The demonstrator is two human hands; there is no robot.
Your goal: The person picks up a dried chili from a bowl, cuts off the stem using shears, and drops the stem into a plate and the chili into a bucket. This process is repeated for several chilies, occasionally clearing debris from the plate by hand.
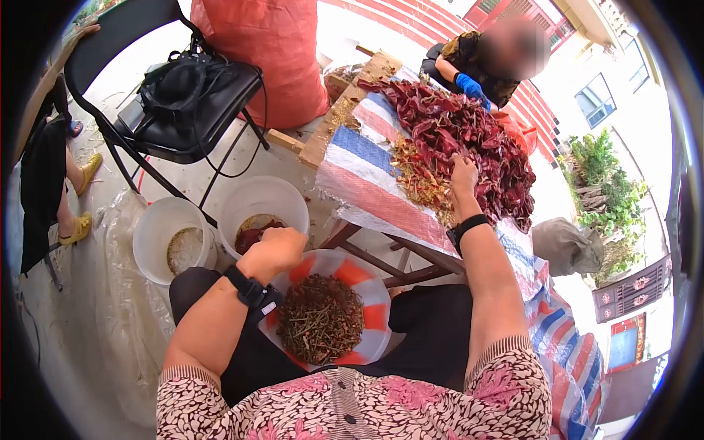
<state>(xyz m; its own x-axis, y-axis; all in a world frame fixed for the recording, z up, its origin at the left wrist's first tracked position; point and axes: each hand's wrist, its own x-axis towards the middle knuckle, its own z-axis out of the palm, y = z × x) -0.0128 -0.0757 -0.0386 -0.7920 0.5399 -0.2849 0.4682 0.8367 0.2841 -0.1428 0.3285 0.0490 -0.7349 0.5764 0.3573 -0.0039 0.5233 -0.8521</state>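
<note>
My left hand [277, 251] is closed at the near rim of a white plastic bucket [282, 192]. Dark red dried chili peppers [253, 234] show just past its fingers, inside the bucket; whether the hand grips one is hidden. On the table, my right hand [463, 177] pinches a dried chili pepper at the near edge of a large heap of dried red chili peppers [469, 121]. Between my knees rests a red-and-white basin [375, 317] filled with chili stems [320, 319]. Loose seeds and yellowish scraps [418, 176] lie beside the heap.
Another white bucket [150, 238] stands at the left. A striped woven sheet [359, 165] covers the wooden table. Across it sits a person wearing a blue glove [469, 86]. A black folding chair [187, 136] holds a bag, near a big red sack [260, 59]. Someone stands at far left.
</note>
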